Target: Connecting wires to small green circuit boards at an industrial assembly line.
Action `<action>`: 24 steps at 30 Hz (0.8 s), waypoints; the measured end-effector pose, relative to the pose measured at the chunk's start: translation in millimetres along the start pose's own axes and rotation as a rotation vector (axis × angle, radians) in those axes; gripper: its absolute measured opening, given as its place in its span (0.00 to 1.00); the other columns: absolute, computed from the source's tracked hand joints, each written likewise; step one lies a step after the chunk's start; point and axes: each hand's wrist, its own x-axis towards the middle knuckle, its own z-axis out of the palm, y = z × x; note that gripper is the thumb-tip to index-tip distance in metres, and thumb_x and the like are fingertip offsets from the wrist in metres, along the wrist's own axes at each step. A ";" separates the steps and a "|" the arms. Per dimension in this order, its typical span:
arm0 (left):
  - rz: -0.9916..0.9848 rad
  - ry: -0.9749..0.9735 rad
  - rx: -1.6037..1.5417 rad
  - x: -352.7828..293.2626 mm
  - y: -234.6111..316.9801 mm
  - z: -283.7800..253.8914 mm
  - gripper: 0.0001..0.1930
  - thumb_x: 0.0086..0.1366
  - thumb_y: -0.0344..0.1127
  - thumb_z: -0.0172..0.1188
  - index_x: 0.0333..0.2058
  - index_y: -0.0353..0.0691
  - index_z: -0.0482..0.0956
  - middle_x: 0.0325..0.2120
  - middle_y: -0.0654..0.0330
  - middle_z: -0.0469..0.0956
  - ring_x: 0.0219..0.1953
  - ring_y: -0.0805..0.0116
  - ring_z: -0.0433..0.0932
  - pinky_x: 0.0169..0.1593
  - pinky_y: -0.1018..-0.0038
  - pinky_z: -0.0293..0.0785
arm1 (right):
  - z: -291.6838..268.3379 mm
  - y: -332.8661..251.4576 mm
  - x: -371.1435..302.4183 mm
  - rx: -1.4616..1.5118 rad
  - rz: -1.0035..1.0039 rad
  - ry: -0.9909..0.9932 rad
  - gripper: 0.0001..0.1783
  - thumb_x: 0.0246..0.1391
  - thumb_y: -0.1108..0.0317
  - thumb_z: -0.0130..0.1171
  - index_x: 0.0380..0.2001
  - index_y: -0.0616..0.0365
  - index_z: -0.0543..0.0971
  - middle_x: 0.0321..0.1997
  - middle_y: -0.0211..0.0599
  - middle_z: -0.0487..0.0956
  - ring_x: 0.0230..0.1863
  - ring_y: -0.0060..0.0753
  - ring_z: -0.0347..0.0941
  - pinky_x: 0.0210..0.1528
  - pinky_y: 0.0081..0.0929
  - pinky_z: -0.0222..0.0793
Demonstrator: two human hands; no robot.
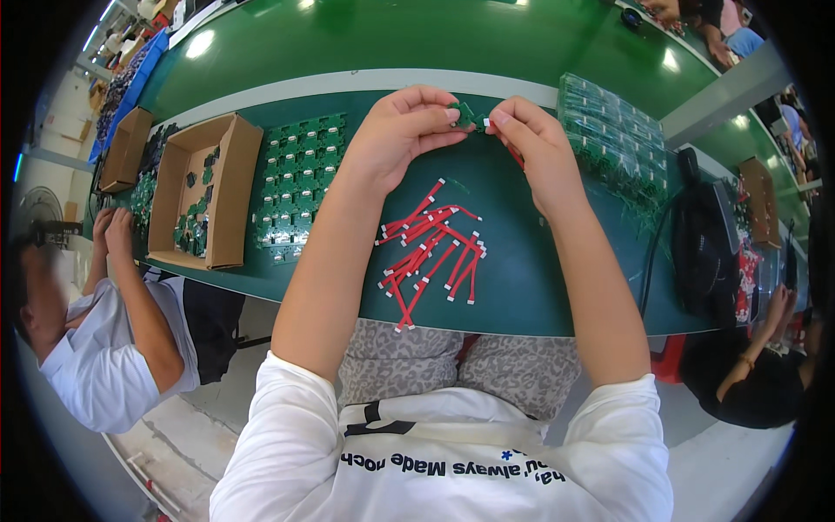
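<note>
Both my hands meet over the far part of the green work table. Between the thumb and fingers of my left hand [417, 122] is a small green circuit board [465, 113]. My right hand [532, 135] pinches a short red cable [515, 155] by its white plug, right at the board's edge; whether the plug sits in the socket cannot be made out. Below my hands lies a loose pile of red cables [426, 248] with white plugs at their ends. Left of my left forearm rests a panel of green circuit boards [300, 178] in rows.
An open cardboard box [239, 191] with loose boards stands at the left. Stacked board panels [609, 130] in clear wrap lie at the right, near a black bag [706, 239]. One person [113, 339] sits at the left, another [748, 374] at the right. A green conveyor belt [435, 39] runs behind.
</note>
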 end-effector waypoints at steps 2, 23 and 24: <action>0.049 0.042 0.056 -0.6 1.8 4.0 0.12 0.59 0.26 0.58 0.43 0.35 0.76 0.33 0.63 0.76 0.37 0.72 0.76 0.46 0.75 0.74 | 0.1 2.1 1.0 -0.013 -0.004 0.001 0.10 0.60 0.66 0.48 0.32 0.61 0.73 0.28 0.23 0.70 0.32 0.14 0.61 0.35 0.14 0.57; 0.115 0.051 -0.132 3.2 -4.5 5.3 0.10 0.59 0.26 0.58 0.41 0.32 0.74 0.32 0.57 0.78 0.35 0.69 0.78 0.44 0.74 0.77 | 3.9 -1.2 -0.7 -0.134 -0.152 0.060 0.06 0.60 0.70 0.48 0.37 0.61 0.69 0.21 0.28 0.70 0.23 0.14 0.61 0.25 0.16 0.57; 0.105 0.046 -0.141 3.1 -4.4 5.1 0.11 0.59 0.26 0.58 0.41 0.32 0.74 0.32 0.58 0.78 0.35 0.69 0.78 0.43 0.75 0.77 | 4.6 0.9 0.4 -0.100 -0.170 0.081 0.05 0.60 0.70 0.48 0.35 0.61 0.68 0.20 0.27 0.69 0.22 0.14 0.61 0.23 0.16 0.56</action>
